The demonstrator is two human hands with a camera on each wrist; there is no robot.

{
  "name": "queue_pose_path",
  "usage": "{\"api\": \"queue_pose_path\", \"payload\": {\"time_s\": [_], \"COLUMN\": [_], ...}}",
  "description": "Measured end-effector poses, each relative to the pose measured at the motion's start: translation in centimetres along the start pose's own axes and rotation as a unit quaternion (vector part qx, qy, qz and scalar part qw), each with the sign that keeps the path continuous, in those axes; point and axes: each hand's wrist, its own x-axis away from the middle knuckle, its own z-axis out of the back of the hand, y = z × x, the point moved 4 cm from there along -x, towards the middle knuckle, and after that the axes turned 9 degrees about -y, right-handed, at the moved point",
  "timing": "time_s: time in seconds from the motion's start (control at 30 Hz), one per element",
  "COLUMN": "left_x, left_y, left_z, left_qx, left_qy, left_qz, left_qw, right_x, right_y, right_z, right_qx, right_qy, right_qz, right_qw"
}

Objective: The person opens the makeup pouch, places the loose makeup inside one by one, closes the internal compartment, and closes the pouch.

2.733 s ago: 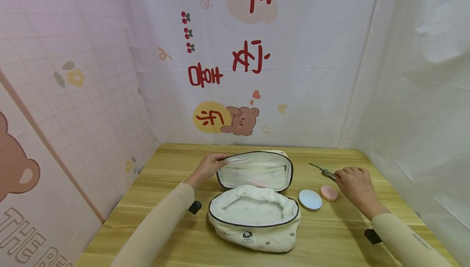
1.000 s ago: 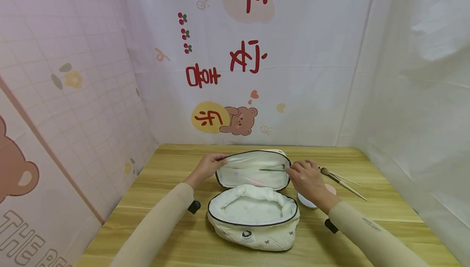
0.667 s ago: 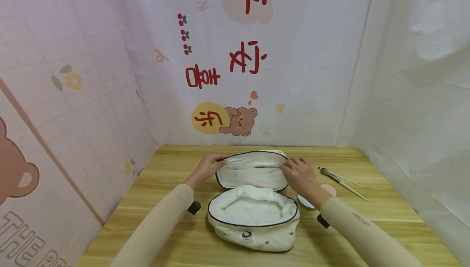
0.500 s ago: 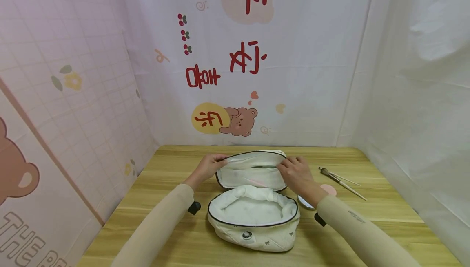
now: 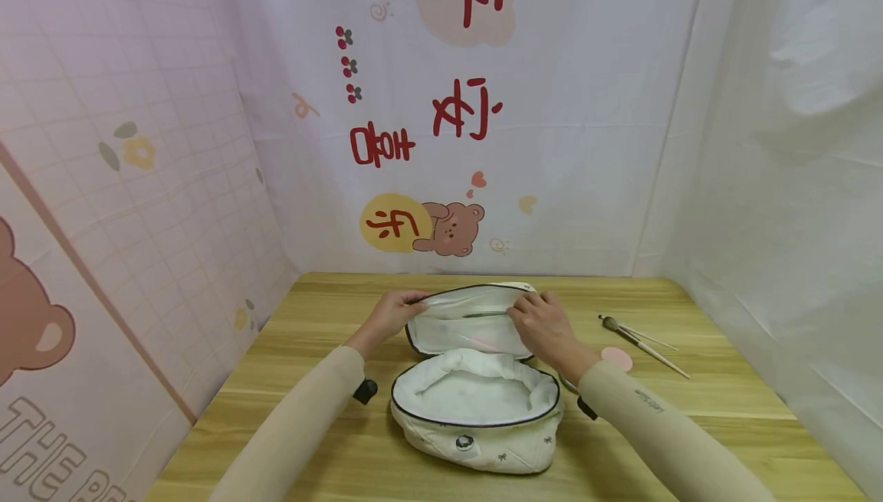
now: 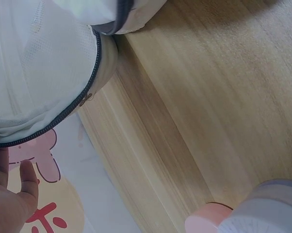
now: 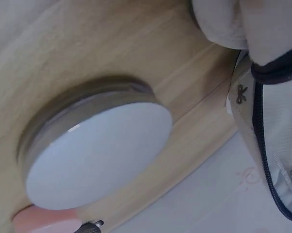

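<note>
Two hands (image 5: pixel 390 318) (image 5: pixel 545 327), one cream bag (image 5: pixel 483 444) and one green stick (image 5: pixel 486 314). Two brushes (image 5: pixel 651 351) (image 5: pixel 650 337), one white case (image 7: pixel 102 155), one pink case (image 5: pixel 617 359).

Matt cloth bag (image 5: pixel 513 442), smooth wood-grained table (image 5: pixel 366 448)

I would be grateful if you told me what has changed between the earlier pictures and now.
The right hand has carried the thin green stick leftward, from near the two brushes to the inside of the open lid, and still holds it. The left hand still holds the lid's edge; the pouch and pink round case stayed put.
</note>
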Motion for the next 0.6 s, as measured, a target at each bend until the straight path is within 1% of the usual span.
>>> {"api": "queue_pose_path", "payload": {"time_s": [0.13,0.27,0.37,0.43,0.6], "left_x": [0.0,0.1,0.1,0.1,-0.1], "left_y": [0.0,-0.1,-0.2,-0.2,-0.2], "left_z": [0.0,0.1,0.2,0.3,0.2], "left_qx": [0.002,0.014,0.026,0.023,0.031], "left_qy": [-0.001,-0.005,-0.007,-0.005,-0.003], "left_qz": [-0.004,-0.009,-0.012,-0.014,-0.006], "left_qw": [1.0000,0.9998,0.9996,0.9996,0.9995], "right_x": [-0.6,-1.0,-1.3,-1.4,-1.6], "right_y": [-0.5,-1.0,-1.3,-1.6,-2.1], "right_z": [-0.3,-0.6,-0.8,-0.9,-1.0], "right_qx": [-0.003,-0.001,0.002,0.003,0.012], "right_qy": [-0.019,-0.036,-0.043,-0.046,-0.045], "right_qz": [0.000,0.000,0.002,0.006,0.015], "right_qw": [1.000,0.999,0.999,0.999,0.999]}}
